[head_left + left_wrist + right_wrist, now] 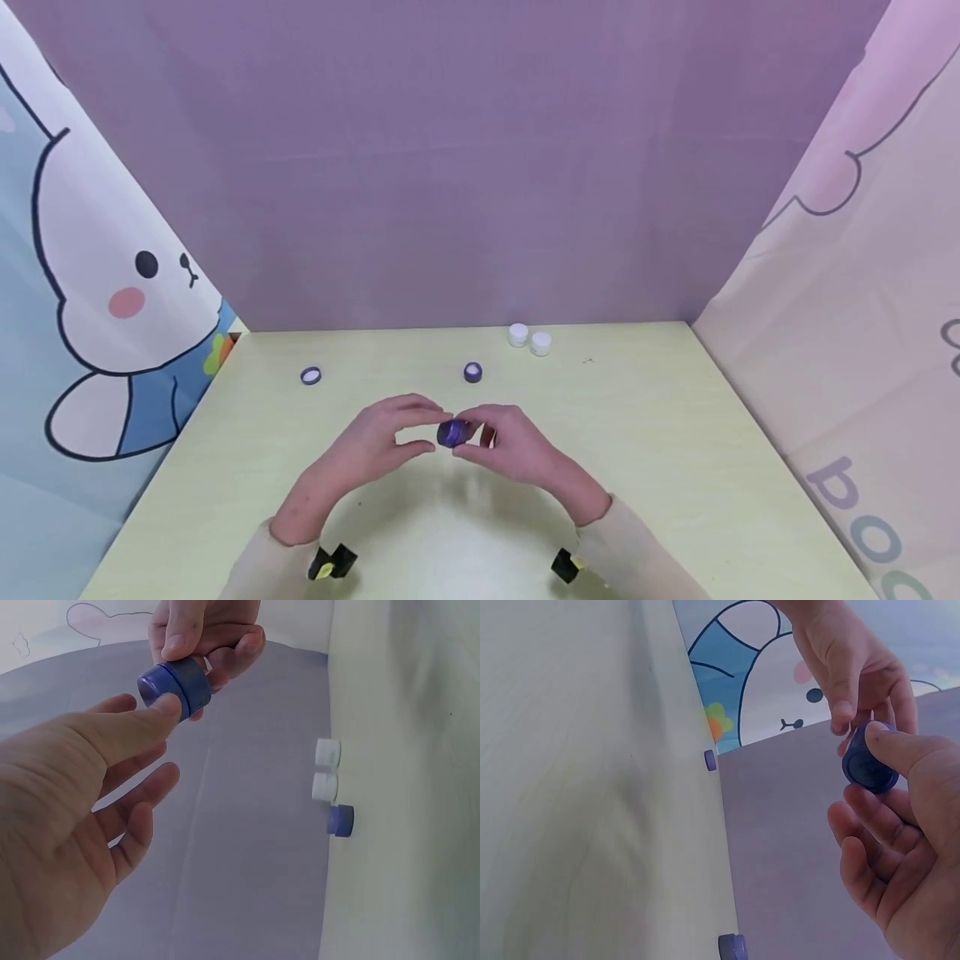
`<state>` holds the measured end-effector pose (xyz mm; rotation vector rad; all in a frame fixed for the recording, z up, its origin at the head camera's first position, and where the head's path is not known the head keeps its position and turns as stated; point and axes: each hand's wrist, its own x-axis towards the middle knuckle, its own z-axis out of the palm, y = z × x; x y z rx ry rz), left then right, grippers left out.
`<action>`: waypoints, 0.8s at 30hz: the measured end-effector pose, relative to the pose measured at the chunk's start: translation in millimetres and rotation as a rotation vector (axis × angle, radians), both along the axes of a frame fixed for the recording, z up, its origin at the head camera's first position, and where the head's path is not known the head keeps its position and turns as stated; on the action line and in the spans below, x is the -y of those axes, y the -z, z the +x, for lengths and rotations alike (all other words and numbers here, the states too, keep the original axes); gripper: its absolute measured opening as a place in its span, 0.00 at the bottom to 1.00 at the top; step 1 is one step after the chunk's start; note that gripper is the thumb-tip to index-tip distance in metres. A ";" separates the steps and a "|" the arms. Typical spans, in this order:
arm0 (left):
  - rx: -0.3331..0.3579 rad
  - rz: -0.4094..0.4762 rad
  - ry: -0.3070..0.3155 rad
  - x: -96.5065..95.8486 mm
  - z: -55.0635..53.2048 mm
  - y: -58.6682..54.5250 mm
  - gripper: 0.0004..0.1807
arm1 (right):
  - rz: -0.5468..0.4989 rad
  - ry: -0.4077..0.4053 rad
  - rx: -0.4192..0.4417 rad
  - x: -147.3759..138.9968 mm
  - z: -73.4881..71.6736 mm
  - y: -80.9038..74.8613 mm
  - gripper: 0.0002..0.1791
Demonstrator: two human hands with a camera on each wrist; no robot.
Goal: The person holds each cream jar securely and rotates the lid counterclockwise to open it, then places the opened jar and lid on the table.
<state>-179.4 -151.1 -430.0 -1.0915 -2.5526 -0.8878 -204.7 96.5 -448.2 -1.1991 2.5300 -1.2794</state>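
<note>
A small round purple jar (453, 433) is held up above the table between the two hands, its shiny end toward the left in the head view. The right hand (510, 443) pinches it between thumb and fingers. Around its other end, the left hand (388, 437) is spread in a loose C. In the head view the left index fingertip is right at the jar's top edge, while a narrow gap shows beside the thumb. The left wrist view has the left thumb overlapping the jar (176, 684). Part of the jar hides behind the right thumb in the right wrist view.
Behind the hands stands another small purple jar (472, 372) on the table. Two white jars (518, 335) are close together near the back edge. Farther left lies a purple ring-shaped piece with a white middle (311, 376). Cloth panels (480, 167) border the table.
</note>
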 end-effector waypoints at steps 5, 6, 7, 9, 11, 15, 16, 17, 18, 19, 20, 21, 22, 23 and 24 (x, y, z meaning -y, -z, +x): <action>0.013 0.006 -0.003 -0.1 0.6 1.7 0.25 | 0.007 -0.005 0.022 1.6 2.4 0.1 0.16; 0.011 0.010 0.000 0.1 0.2 2.1 0.25 | 0.009 -0.005 0.021 1.9 2.4 0.4 0.16; 0.010 0.011 0.003 0.1 0.0 2.1 0.24 | 0.010 -0.007 0.019 2.1 2.5 0.5 0.16; 0.009 0.016 0.011 0.3 -0.9 2.5 0.24 | 0.009 -0.013 0.016 2.7 2.7 0.5 0.16; 0.022 0.021 0.018 0.4 -1.3 3.0 0.23 | 0.006 -0.021 0.013 3.0 2.8 1.2 0.16; 0.067 0.026 0.010 0.9 -1.0 5.2 0.21 | 0.001 -0.026 0.006 3.2 3.0 3.6 0.16; 0.078 0.026 0.003 1.1 -0.6 5.8 0.20 | 0.000 -0.026 0.004 3.2 3.2 4.1 0.16; 0.086 0.026 -0.006 1.2 -0.2 6.4 0.19 | 0.001 -0.025 0.001 3.3 3.4 4.2 0.16; 0.093 0.026 -0.015 1.4 0.2 6.9 0.19 | -0.001 -0.026 -0.001 3.3 3.5 4.5 0.16; 0.097 0.025 -0.024 1.4 0.6 7.7 0.19 | -0.001 -0.025 -0.004 3.4 3.9 4.5 0.16; 0.100 0.026 -0.035 1.4 1.1 8.4 0.18 | -0.002 -0.024 -0.007 3.5 4.3 4.4 0.16; 0.100 0.026 -0.043 1.4 1.6 9.2 0.18 | -0.004 -0.023 -0.009 3.6 4.7 4.5 0.16; 0.102 0.028 -0.053 1.2 2.0 9.9 0.19 | -0.007 -0.021 -0.012 3.7 5.2 4.7 0.16; 0.106 0.030 -0.063 0.9 2.5 10.3 0.19 | -0.011 -0.019 -0.014 3.9 5.6 4.9 0.16; 0.111 0.032 -0.073 0.5 3.0 10.9 0.19 | -0.016 -0.015 -0.016 4.0 6.1 5.2 0.16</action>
